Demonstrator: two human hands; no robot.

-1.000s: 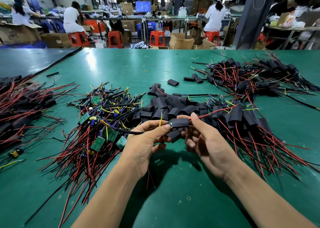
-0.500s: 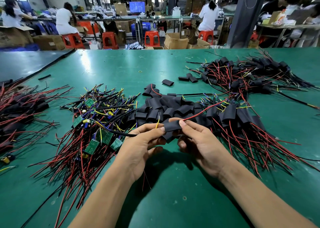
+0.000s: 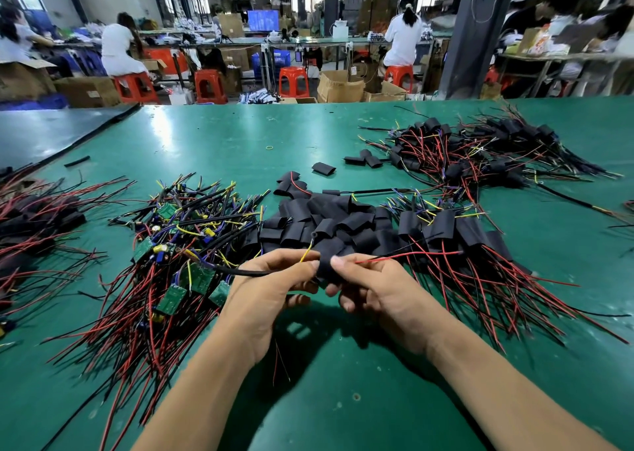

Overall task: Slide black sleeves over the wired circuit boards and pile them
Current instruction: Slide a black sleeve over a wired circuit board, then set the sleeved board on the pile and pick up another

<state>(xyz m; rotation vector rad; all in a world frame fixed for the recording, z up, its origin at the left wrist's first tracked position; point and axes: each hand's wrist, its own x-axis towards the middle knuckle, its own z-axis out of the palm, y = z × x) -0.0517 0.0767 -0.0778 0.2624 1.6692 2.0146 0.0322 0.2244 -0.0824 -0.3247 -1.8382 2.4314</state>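
Held above near bench (image 3: pixel 343 399): black sleeve (image 3: pixel 325 266), long axis left-right. Gripped by right hand (image 3: pixel 380 289); left hand (image 3: pixel 271 289) pinching black cable (image 3: pixel 240 271) at left mouth. Sleeved pile (image 3: pixel 446 225) just right, nearer right hand.

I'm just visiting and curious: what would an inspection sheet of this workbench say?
Surface: green table, glossy, heaped with parts.
Job's things: black sleeve held between the hands; pile of empty sleeves behind it; bare boards on the left; sleeved boards on the right.
Clutter: stray sleeve and yellow rubber band farther back.
Grippers: left hand and right hand both pinch the black sleeve.
Cables: red wire sticks out rightward; black cable runs leftward.
Surroundings: seated workers, red stools, cardboard boxes.
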